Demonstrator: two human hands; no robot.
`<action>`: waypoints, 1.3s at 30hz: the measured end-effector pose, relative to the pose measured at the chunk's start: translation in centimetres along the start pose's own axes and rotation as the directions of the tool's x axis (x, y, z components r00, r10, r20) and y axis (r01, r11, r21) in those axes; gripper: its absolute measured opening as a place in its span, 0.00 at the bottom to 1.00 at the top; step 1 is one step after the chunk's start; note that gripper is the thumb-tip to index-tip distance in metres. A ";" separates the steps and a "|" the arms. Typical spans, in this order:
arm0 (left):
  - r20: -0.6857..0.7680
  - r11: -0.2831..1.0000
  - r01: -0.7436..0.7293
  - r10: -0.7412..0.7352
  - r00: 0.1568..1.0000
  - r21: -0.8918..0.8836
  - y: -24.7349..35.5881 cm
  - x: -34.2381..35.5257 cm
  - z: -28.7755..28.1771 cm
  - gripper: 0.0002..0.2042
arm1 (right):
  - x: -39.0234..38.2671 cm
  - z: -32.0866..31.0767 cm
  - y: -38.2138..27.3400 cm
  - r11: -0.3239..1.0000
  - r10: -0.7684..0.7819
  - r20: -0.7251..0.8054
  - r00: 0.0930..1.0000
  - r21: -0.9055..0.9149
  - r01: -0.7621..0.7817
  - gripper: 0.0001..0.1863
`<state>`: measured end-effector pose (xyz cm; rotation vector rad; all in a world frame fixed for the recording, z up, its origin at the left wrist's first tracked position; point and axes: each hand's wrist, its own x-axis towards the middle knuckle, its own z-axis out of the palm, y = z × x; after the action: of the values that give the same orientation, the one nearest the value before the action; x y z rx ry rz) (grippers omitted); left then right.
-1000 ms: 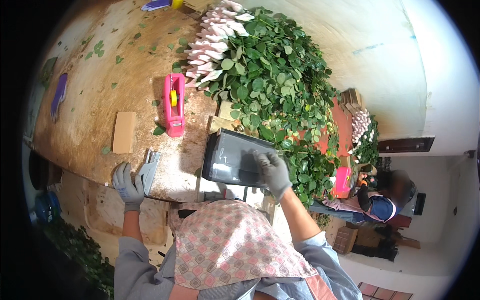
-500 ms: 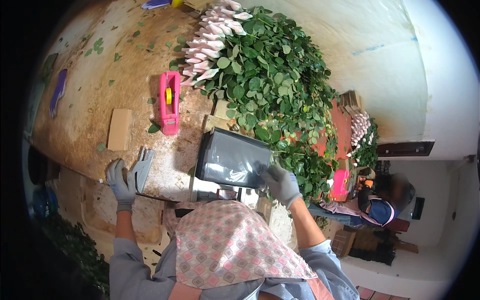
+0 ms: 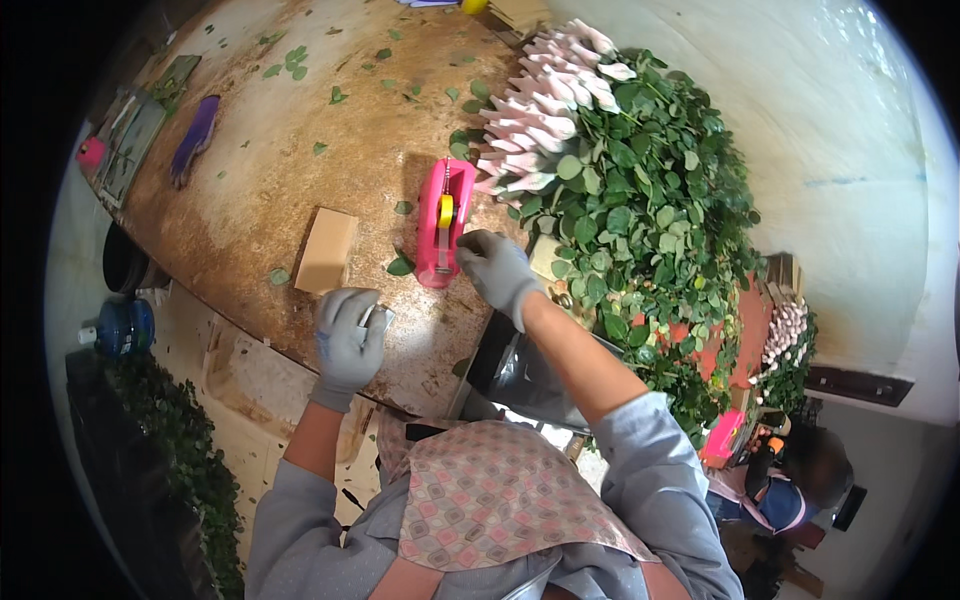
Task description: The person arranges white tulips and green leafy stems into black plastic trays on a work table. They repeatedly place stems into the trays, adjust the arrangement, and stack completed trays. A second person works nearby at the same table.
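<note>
My left hand (image 3: 350,340), in a grey glove, is closed around a grey stapler (image 3: 388,318) near the table's front edge; only a bit of the stapler shows past the fingers. My right hand (image 3: 498,275), also gloved in grey, is at the right side of a pink tape dispenser (image 3: 428,262) with a yellow core. Its fingers are drawn together by the dispenser's front end; what they pinch, if anything, is hidden. Left of the dispenser lies a small brown cardboard piece (image 3: 328,250). Below my right forearm is a stack of dark glossy plastic sheets (image 3: 540,375).
Pale pink wrapped rose heads (image 3: 545,110) with leafy stems (image 3: 670,180) fill the table's right side. A purple glove (image 3: 193,140) and loose leaves lie on the brown table (image 3: 260,190). A blue water jug (image 3: 125,327) stands at left. Another person (image 3: 780,500) is at far right.
My right hand has left the dark plastic sheets and reached forward to the tape dispenser. My left hand has gone from beside the stapler to gripping it. The view has shifted left.
</note>
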<state>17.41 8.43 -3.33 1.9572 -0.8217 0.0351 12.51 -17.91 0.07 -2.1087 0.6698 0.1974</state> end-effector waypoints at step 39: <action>0.390 0.875 0.400 -0.280 0.877 -0.274 5.9 7.4 11.0 0.14 | -30.7 -3.6 2.4 0.860 -0.185 -0.201 0.962 0.440 0.258 0.10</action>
<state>16.42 -5.99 -1.89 1.7605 -0.6261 -0.6407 -14.94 -9.98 12.02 -1.7242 0.4933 -0.2378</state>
